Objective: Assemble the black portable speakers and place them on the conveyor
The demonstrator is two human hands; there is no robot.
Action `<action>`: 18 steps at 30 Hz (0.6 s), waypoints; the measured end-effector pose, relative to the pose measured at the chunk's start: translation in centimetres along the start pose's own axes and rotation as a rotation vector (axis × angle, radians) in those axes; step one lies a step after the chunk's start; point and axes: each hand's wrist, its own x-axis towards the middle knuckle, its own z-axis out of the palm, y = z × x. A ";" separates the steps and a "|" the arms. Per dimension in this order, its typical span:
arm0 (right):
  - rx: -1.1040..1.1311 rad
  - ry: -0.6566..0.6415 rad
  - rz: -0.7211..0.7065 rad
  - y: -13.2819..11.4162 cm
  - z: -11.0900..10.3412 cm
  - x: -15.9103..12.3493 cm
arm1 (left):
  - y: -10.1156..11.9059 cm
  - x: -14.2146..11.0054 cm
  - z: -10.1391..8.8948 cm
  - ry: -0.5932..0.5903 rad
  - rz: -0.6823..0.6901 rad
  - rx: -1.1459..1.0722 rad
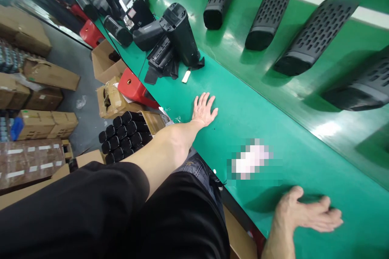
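My left hand lies flat on the green table, fingers stretched out, holding nothing. It is nearest to a cluster of black plastic housings and a small white tag just beyond it. My right hand hovers low over the table near its front edge, fingers extended and together, empty. A blurred pale patch lies on the table between my hands.
Several black perforated casings lie in a row on the darker green conveyor belt at the far side. Left of the table stand cardboard boxes, a box of black cylinders, and red stools.
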 end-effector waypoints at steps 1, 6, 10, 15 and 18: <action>0.004 0.010 -0.015 -0.4 0.0 -0.4 | 0.0 0.0 0.0 0.001 0.003 -0.001; 0.007 0.009 -0.022 -0.6 -0.1 0.1 | 0.0 0.0 -0.1 -0.001 -0.007 0.002; 0.109 -0.093 -0.138 -3.8 -0.7 -1.2 | 0.1 0.0 -0.2 -0.009 -0.004 0.011; 0.194 -0.227 -0.239 -10.2 -1.1 -6.1 | 0.1 0.0 -0.2 -0.010 -0.007 0.016; 0.188 -0.224 -0.216 -11.7 -0.8 -7.5 | 0.2 0.0 -0.2 -0.013 -0.009 0.014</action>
